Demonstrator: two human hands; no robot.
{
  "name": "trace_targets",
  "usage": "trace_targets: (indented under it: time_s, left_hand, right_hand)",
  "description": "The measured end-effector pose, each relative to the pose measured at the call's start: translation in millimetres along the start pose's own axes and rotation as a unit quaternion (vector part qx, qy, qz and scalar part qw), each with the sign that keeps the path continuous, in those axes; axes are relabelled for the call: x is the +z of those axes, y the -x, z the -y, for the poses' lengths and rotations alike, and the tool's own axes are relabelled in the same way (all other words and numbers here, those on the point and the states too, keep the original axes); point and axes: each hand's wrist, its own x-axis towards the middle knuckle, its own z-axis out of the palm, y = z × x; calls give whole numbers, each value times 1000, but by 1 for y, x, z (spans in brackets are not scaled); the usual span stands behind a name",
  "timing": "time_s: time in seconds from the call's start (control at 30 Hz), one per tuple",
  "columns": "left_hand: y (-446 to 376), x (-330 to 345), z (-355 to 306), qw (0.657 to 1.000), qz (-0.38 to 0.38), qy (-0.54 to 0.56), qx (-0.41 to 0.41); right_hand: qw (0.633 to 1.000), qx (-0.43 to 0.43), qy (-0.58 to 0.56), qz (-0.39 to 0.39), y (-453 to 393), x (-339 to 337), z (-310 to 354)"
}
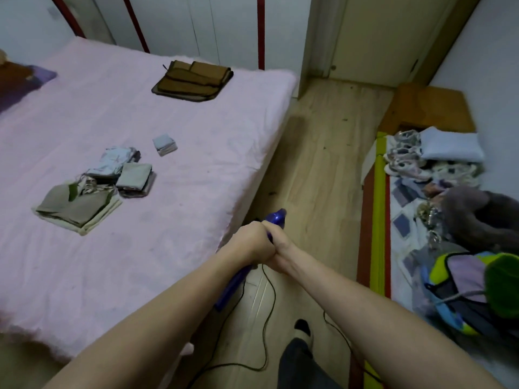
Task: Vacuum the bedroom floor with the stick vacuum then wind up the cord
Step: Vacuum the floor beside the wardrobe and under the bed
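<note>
Both my hands grip the blue handle of the stick vacuum (pixel 276 218) above the wooden floor (pixel 317 164). My left hand (pixel 248 242) wraps the handle from the left, and my right hand (pixel 278 248) clasps it from the right, touching the left hand. The vacuum's blue body (pixel 233 287) slants down and to the left under my left forearm; its floor head is hidden. A thin black cord (pixel 268 318) hangs from the handle and loops over the floor near my foot (pixel 303 328).
A bed with a pink sheet (pixel 112 248) fills the left, carrying folded clothes (pixel 92 192) and a brown folded mat (pixel 193 80). A low mattress (pixel 377 220) with clothes, shoes and a bag lies on the right. A closed door (pixel 373 37) stands at the far end of the floor strip.
</note>
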Motion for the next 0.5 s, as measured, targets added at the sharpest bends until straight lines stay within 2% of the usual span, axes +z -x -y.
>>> trace_targets:
  time_s: [0.23, 0.4, 0.47, 0.5]
  left_hand:
    - [-75, -34, -102, 1000, -12, -5, -27]
    - [-133, -65, -154, 1000, 3, 18, -16]
    - [-167, -73, -181, 999, 6, -42, -16]
    - [-187, -75, -191, 994, 13, -108, -27]
  right_hand:
    - [999, 29, 44, -1, -44, -43, 126]
    - [1000, 21, 21, -8, -70, -57, 203]
    - [1000, 25, 6, -18, -86, -64, 236]
    - [999, 28, 8, -24, -96, -68, 254]
